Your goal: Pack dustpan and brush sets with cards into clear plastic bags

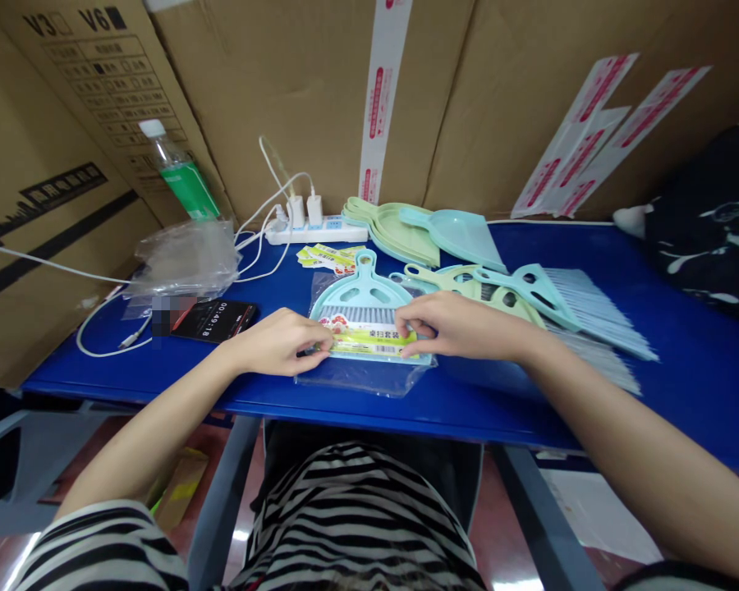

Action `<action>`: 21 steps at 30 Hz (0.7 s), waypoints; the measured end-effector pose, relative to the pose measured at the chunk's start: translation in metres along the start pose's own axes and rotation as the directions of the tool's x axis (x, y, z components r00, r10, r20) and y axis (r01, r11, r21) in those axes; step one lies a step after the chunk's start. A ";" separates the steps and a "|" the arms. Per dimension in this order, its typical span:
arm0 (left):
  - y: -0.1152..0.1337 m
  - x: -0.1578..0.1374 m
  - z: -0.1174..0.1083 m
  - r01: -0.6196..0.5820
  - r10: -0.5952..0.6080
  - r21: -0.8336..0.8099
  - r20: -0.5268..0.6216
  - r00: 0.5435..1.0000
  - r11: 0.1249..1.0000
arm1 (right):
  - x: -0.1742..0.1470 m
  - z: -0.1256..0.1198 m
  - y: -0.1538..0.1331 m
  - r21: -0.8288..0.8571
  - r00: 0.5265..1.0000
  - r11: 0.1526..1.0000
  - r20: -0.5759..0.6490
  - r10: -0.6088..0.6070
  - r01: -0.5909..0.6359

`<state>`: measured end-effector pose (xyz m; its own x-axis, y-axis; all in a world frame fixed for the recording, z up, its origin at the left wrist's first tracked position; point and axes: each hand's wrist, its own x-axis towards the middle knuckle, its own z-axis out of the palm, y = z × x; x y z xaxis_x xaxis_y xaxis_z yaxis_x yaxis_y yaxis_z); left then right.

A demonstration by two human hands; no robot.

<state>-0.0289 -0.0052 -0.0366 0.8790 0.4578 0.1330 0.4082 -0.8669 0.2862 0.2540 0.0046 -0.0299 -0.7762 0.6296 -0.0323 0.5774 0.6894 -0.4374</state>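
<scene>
A light blue dustpan-and-brush set [360, 291] lies in front of me inside a clear plastic bag [375, 382]. Across its lower part is a yellow and white label card [375, 338] with red flowers and a barcode. My left hand [286, 342] pinches the card's left end, thumb and fingers together. At the opposite end, my right hand [437, 326] has its fingers curled round the card's edge. Whether the card is inside or on top of the bag, I cannot tell.
Green and blue dustpans [452, 234] are piled behind the set, with loose brushes [548, 300] to the right. More label cards [329, 258] lie near a power strip [332, 230]. Leftward are a phone [222, 320], clear bags [185, 254] and a bottle [185, 180]. Cardboard [308, 90] stands behind.
</scene>
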 end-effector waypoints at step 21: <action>0.000 0.000 0.002 -0.031 0.031 -0.003 -0.021 0.999 1.000 | 0.000 0.002 -0.001 -0.021 0.997 0.997 -0.022 -0.080 0.079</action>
<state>-0.0285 -0.0057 -0.0385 0.8857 0.4352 0.1617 0.3803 -0.8799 0.2849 0.2531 0.0034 -0.0309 -0.8140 0.5804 0.0230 0.5191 0.7447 -0.4196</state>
